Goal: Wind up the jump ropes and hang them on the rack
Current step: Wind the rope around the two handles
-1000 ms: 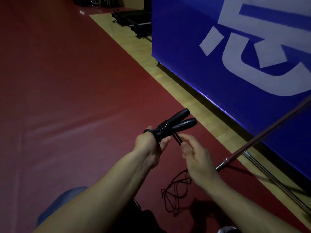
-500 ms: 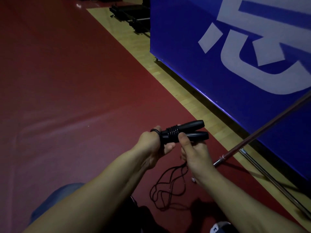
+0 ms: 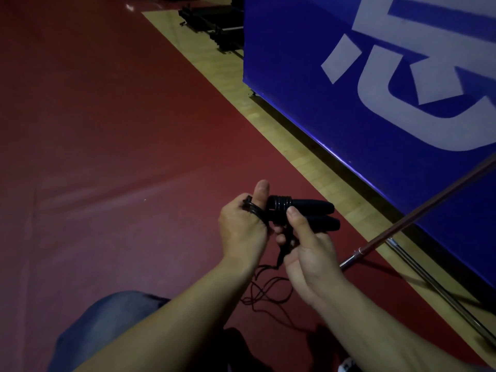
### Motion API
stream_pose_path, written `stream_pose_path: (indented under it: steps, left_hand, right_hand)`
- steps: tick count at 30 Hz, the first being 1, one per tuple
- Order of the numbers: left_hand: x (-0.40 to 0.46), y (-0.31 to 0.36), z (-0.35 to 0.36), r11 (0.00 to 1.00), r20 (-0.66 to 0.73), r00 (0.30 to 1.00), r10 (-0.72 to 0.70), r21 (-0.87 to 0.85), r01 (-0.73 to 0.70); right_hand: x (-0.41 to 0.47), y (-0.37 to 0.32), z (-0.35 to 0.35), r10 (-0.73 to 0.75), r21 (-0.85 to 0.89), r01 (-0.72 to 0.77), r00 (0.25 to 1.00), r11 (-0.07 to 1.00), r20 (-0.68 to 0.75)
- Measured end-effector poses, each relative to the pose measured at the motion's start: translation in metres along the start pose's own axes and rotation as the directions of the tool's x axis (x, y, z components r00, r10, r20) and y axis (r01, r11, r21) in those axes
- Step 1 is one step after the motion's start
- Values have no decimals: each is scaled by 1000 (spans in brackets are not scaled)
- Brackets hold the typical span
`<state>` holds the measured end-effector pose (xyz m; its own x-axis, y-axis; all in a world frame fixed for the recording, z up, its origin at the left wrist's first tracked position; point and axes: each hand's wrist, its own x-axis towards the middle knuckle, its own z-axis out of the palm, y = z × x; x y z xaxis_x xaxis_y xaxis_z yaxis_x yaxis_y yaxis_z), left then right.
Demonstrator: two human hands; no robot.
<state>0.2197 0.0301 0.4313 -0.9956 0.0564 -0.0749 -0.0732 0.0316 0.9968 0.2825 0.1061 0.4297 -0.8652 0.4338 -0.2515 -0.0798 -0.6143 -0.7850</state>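
Two black jump rope handles [image 3: 314, 214] lie side by side, pointing right, with several turns of black cord wound round their left ends. My left hand [image 3: 243, 232] grips those wound ends, thumb up, and a loop of cord runs over its thumb base. My right hand [image 3: 308, 245] pinches the cord just under the handles, its thumb pressed against the coil. The loose rest of the cord [image 3: 271, 294] hangs down and lies tangled on the red floor between my forearms. The metal rack bar [image 3: 418, 213] slants up to the right.
A big blue banner board [image 3: 349, 84] with white characters stands along the right. A strip of wooden floor [image 3: 268, 124] runs beside the red mat [image 3: 107, 130]. Rack legs [image 3: 434, 285] lie on the floor at the right. Dark equipment [image 3: 212, 20] sits far back. My knee in jeans [image 3: 107, 323] is below.
The handles have swung level and moved right. My right hand has come up under them and now pinches the cord against the coil. More cord is lifted off the floor.
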Motion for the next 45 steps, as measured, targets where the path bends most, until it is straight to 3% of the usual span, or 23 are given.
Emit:
stream_pose_path:
  steps: [3, 6, 15, 20, 25, 28, 35, 40, 42, 45]
  left_hand:
    - [-1, 2, 0, 978, 14, 992, 125, 169, -125]
    - [4, -1, 4, 940, 58, 994, 96, 324, -110]
    - [8, -6, 4, 984, 156, 975, -160, 108, 144]
    - [16, -1, 0, 963, 76, 960, -268, 18, 268]
    - [17, 0, -1, 974, -38, 973, -226, -23, 225]
    - [15, 0, -1, 985, -39, 985, -170, -14, 170]
    - [9, 4, -5, 980, -7, 999, 50, 191, -48]
    - [6, 5, -8, 948, -2, 992, 129, 294, -123]
    - [3, 5, -5, 951, -8, 993, 119, 289, -112]
    - [-3, 3, 3, 937, -9, 991, 130, 327, -120]
  right_hand:
    - [-2, -3, 2, 51, 49, -48, 997, 998, -54]
    - [-1, -2, 0, 44, 27, -42, 995, 999, -88]
    - [-1, -3, -8, -8, -77, 6, 1000, 997, -24]
    - [3, -5, -10, -131, -340, 155, 987, 928, 92]
    - [4, -2, -2, -42, -319, 81, 991, 944, 128]
    - [2, 2, 1, -10, -385, 46, 995, 922, 95]
    - [-6, 1, 0, 160, -230, -143, 986, 963, 56]
    - [-8, -1, 6, 130, -111, -124, 990, 986, 48]
    - [-9, -2, 9, 95, -46, -95, 995, 994, 3]
    - [-7, -2, 13, 79, -22, -85, 979, 996, -189]
